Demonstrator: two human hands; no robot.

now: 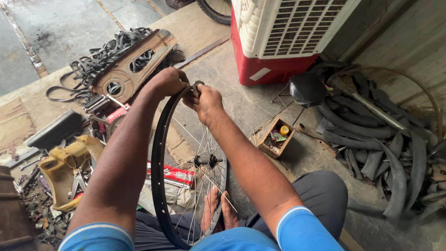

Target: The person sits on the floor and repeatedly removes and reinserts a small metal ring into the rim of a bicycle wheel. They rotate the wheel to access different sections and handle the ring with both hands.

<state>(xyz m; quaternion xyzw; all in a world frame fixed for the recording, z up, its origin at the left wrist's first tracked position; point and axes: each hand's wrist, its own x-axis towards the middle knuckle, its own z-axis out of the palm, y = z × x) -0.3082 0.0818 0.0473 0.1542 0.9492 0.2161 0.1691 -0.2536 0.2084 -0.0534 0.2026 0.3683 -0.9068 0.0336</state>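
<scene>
Gripping bike wheel rim [158, 153] top, left hand [168, 82] clenched on it; right hand [205, 98] pinches small tool [198, 85] at a spoke; floor cluttered with tubes [371, 135].

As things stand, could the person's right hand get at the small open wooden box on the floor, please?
Probably yes: the right hand grips the black spoked bicycle wheel's top, and bare concrete separates it from the small wooden box.

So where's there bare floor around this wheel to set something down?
Bare concrete lies between the wheel rim, the red-and-white cooler and the small wooden box. The far wet floor is open too. Crowded: tools on the left, old tyres on the right.
</scene>
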